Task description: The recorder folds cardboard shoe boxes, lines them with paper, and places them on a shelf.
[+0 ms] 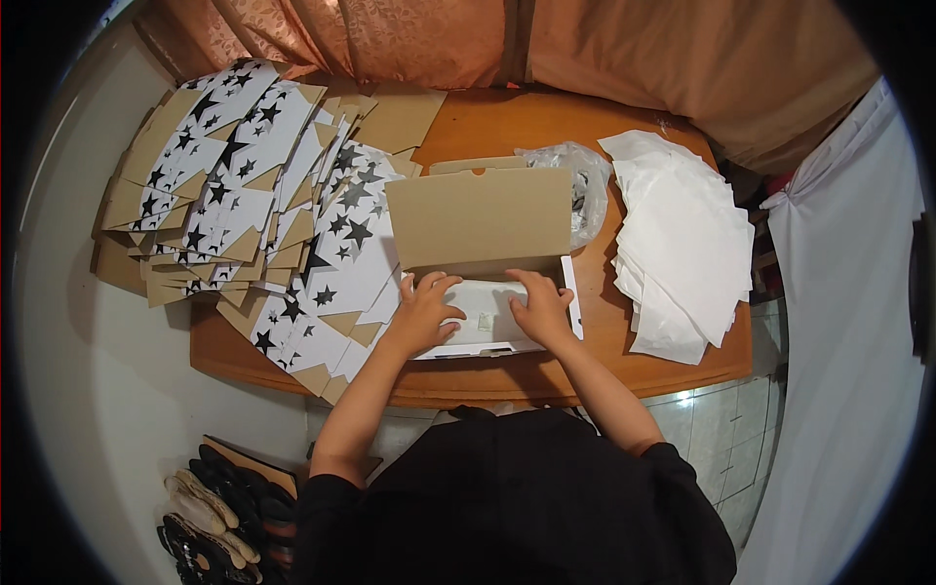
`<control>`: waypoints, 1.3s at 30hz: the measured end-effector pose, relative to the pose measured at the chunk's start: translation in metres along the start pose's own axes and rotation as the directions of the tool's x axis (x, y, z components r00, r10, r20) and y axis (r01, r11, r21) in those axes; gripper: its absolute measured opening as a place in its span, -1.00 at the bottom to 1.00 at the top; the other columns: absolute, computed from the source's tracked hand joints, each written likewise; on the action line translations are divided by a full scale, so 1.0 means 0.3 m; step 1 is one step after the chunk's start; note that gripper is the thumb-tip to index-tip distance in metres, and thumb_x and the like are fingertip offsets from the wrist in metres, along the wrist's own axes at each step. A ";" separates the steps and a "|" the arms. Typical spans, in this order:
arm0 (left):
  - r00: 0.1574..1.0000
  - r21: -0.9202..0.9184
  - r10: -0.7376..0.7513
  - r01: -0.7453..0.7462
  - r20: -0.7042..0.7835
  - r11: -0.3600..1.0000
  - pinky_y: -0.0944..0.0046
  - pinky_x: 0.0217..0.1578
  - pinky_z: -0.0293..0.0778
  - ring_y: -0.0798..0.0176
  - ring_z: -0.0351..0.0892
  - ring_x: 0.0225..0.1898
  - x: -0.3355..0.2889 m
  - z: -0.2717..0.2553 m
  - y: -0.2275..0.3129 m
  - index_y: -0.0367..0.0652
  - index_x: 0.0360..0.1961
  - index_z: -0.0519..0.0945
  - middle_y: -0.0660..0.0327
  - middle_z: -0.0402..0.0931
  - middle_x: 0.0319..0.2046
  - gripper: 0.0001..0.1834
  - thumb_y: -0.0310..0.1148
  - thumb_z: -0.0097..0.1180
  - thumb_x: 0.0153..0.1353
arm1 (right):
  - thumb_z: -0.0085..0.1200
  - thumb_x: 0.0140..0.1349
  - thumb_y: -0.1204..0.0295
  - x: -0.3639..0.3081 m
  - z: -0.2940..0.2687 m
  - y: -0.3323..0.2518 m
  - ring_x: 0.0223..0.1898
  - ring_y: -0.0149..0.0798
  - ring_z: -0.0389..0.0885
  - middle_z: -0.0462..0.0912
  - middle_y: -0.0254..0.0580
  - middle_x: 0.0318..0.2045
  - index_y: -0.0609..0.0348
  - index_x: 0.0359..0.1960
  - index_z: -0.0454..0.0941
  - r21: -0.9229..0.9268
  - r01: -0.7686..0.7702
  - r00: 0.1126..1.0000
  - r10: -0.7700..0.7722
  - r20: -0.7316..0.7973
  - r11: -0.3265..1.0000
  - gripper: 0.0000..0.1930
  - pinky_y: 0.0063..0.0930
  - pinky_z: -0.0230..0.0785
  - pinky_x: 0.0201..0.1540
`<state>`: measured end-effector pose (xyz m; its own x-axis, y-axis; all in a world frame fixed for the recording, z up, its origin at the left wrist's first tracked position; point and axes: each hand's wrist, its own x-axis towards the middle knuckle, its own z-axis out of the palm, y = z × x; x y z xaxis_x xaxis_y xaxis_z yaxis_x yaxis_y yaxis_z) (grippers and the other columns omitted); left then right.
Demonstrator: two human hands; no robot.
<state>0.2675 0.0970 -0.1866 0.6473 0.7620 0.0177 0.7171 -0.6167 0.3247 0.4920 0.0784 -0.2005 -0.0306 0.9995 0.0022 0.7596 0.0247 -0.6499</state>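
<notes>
Forearms (pixel 356 424) rise from six o'clock, elbows apart and wrists angled inward, over a lidded cardboard box (pixel 574 302) in front of the person. Left hand (pixel 422 317) arches at the box's nine o'clock side, fingers spread and thumb well away from them; right hand (pixel 541 310) bends in at three o'clock, index finger reaching toward eleven. Both grips are wide, with nothing pinched; whether the fingertips press on the white wrapping (pixel 473 297) inside, I cannot tell. The brown lid (pixel 483 219) stands raised at twelve.

Around the box, the orange-brown wooden table (pixel 478 122) bears star-printed cardboard pieces (pixel 232 210) at ten o'clock, a clear plastic bag (pixel 590 210) between one and two, and white sheets (pixel 682 244) between two and three. Beyond, orange-brown curtains (pixel 419 44) hang at twelve, white cloth (pixel 848 322) at three; shoes (pixel 210 502) lie between seven and eight, and tiled floor (pixel 726 439) shows at four.
</notes>
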 end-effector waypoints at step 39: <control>0.831 0.093 0.076 -0.029 -0.552 0.995 -0.08 0.02 -0.21 0.27 0.30 0.06 -0.220 0.301 0.194 0.25 -0.23 0.64 0.38 0.41 -0.12 -0.73 -0.27 0.17 -0.03 | -0.14 0.18 -0.02 0.415 -0.246 -0.100 0.28 -0.04 0.07 0.26 -0.08 0.21 0.02 0.26 0.14 -0.151 -0.067 0.976 0.033 -0.217 0.986 -0.34 0.41 -0.54 0.19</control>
<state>0.2899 -0.0070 -0.2544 0.4493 0.6953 0.5610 0.7193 -0.6539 0.2344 0.5135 0.2035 -0.1247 0.1361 0.9799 0.1458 0.8492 -0.0396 -0.5265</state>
